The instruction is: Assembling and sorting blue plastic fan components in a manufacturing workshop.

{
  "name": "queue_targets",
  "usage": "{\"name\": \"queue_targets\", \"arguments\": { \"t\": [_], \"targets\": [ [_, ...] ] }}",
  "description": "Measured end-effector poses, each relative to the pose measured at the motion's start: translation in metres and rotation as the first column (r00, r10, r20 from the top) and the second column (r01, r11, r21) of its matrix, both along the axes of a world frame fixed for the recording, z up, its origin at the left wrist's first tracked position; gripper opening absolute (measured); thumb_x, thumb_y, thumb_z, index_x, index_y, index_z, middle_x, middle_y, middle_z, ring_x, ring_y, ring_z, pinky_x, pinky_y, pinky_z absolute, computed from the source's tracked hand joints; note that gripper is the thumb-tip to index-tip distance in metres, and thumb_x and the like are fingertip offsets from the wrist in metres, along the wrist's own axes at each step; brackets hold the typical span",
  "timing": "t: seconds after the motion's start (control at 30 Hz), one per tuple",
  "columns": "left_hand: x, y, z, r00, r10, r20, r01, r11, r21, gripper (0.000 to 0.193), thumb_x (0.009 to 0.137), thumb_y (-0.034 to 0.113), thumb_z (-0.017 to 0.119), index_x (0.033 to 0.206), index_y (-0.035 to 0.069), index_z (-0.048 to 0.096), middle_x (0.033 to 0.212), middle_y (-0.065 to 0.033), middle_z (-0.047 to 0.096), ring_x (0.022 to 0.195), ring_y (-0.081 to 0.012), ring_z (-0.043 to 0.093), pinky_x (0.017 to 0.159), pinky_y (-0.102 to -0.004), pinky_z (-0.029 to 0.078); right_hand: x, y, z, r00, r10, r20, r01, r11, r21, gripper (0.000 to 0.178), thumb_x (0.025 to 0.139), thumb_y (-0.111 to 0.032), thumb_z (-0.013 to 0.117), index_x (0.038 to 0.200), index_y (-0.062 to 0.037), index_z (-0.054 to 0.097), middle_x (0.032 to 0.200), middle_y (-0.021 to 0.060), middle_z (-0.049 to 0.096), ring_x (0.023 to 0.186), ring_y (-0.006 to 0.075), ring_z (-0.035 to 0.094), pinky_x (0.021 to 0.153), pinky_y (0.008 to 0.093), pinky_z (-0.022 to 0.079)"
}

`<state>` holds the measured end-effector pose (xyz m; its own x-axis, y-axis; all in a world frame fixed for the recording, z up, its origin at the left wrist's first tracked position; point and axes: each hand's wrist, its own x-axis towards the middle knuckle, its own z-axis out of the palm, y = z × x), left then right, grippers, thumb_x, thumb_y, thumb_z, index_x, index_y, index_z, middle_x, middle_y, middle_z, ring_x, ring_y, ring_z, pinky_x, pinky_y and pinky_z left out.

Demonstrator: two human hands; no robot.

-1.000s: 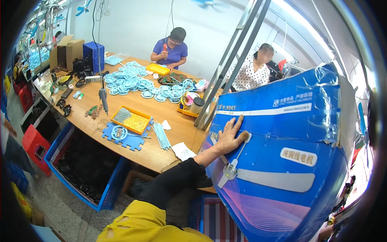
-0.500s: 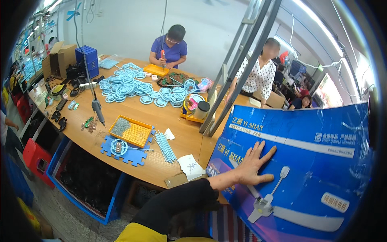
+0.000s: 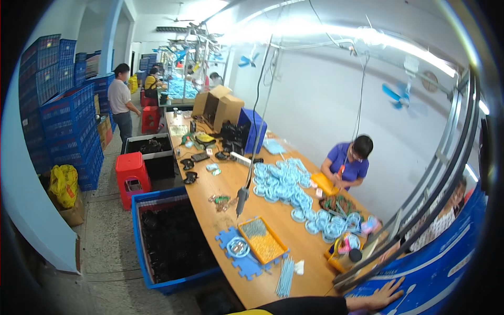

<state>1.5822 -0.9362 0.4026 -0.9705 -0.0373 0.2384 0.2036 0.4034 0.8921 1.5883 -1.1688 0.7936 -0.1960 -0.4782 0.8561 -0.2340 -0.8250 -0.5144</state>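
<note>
My left hand (image 3: 382,296) lies flat against a blue printed cardboard sheet or box panel (image 3: 438,270) at the lower right. Its fingers are spread, and nothing is gripped in them. The black-sleeved forearm comes in along the bottom edge. My right hand is out of the picture. Left of my hand on the table lie a bundle of light-blue rods (image 3: 285,277) and a yellow tray (image 3: 269,244) of small grey and yellowish parts. Beside the tray, a round light-blue part (image 3: 238,247) rests on a blue foam mat (image 3: 251,268). An electric screwdriver (image 3: 242,200) hangs above.
Light-blue ring-shaped parts (image 3: 283,181) are heaped on the wooden table (image 3: 220,210). Across it, a person in purple (image 3: 350,163) works with a red-handled tool. A metal frame (image 3: 415,231) stands near the panel. Left are a blue crate (image 3: 176,241), a red stool (image 3: 133,176) and stacked crates (image 3: 71,131).
The view has swung left and up, so the table and panel sit further right and lower. More of the aisle shows. My left hand stays spread on the panel.
</note>
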Motion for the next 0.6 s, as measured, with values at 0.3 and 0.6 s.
{"name": "queue_targets", "arguments": {
  "t": [0.3, 0.6],
  "targets": [
    [-0.064, -0.036, -0.008, 0.982, -0.05, -0.181, -0.04, 0.886, -0.461, 0.06, 0.085, 0.028, 0.05, 0.139, 0.012, 0.03, 0.147, -0.0302, 0.013, 0.131, -0.0463, 0.025, 0.102, -0.0612, 0.023, -0.103, 0.037, -0.102, 0.961, -0.214, 0.174, 0.177, 0.963, 0.202, 0.066, 0.095, -0.049, 0.045, 0.145, -0.0119, 0.025, 0.148, 0.0069, 0.029, 0.133, 0.0244, 0.032, 0.104, 0.05, 0.028],
    [-0.07, -0.006, -0.004, 0.915, 0.006, -0.402, 0.106, 0.961, 0.254, 0.043, 0.092, 0.013, 0.04, 0.134, 0.007, 0.033, 0.135, -0.0361, 0.03, 0.111, -0.0501, 0.043, 0.098, -0.0483, 0.036, -0.151, 0.479, -0.264, 0.347, -0.886, 0.308, 0.728, 0.461, 0.507, 0.067, 0.095, -0.05, 0.045, 0.146, -0.0122, 0.024, 0.15, 0.0066, 0.027, 0.135, 0.0243, 0.03, 0.105, 0.0506, 0.026]
  ]
}}
